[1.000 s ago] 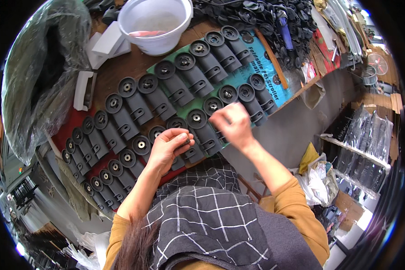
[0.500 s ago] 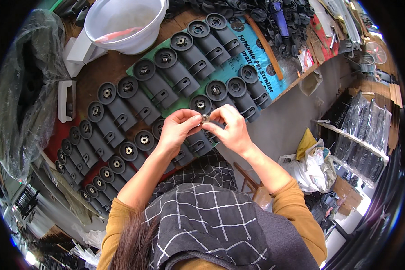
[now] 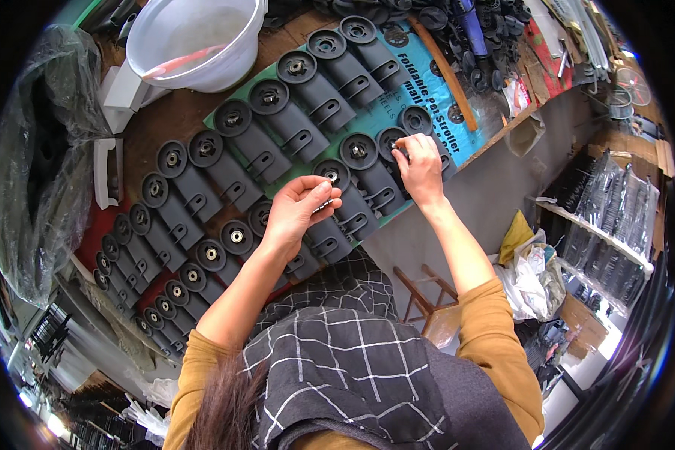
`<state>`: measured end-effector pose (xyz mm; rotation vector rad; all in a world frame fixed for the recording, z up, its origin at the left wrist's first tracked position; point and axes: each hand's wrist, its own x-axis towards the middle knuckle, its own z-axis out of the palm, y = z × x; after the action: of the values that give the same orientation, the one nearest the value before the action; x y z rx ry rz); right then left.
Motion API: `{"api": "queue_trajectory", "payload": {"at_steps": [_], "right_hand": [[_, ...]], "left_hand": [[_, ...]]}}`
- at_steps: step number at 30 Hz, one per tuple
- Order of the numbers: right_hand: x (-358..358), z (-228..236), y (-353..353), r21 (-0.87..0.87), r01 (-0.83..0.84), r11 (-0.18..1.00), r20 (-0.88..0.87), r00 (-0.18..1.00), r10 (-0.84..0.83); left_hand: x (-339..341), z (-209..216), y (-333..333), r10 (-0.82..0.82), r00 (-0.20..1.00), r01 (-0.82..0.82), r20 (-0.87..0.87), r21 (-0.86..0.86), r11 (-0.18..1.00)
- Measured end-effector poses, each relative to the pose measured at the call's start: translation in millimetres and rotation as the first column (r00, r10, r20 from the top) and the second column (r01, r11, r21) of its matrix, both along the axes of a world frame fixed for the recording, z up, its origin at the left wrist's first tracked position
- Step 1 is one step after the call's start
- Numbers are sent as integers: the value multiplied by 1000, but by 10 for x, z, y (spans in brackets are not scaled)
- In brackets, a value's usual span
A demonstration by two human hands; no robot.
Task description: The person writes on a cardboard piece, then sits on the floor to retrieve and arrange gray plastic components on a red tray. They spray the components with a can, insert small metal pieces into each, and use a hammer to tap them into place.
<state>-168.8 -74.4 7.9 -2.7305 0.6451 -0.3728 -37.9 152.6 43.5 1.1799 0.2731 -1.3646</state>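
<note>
Two rows of dark grey plastic parts, each with a round cup at one end and a slotted flat body, lie on the table. My right hand (image 3: 423, 169) pinches a small metal piece over the round cup of one grey part (image 3: 402, 160) in the near row; the fingers partly hide it. My left hand (image 3: 298, 214) is closed, thumb against fingers, around small metal pieces (image 3: 325, 203) whose shape I cannot make out. It hovers just beside another grey part (image 3: 333, 174) with a metal ring in its cup. Many cups hold shiny metal rings; others look dark inside.
A white plastic tub (image 3: 195, 45) with a pinkish-red strip stands at the back left. Blue printed plastic sheeting (image 3: 435, 94) lies under the parts on the right, beside a wooden strip (image 3: 444, 73). Black pieces are heaped behind. A wooden stool (image 3: 427, 307) stands below the table edge.
My hands were together, fingering a small metal ring. Now the right hand has moved away to the right and forward onto a grey part's cup; the left stays nearly in place.
</note>
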Motion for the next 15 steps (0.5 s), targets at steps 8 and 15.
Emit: {"api": "queue_trajectory", "payload": {"at_steps": [8,15], "right_hand": [[104,646,725,414,-159,896,130,985,115],[83,325,8,366,149,919,106,974,-200]], "left_hand": [[-96,36,-193,-58,998,58,15,-47,997],[-33,108,-269,-98,994,100,56,-42,994]]}}
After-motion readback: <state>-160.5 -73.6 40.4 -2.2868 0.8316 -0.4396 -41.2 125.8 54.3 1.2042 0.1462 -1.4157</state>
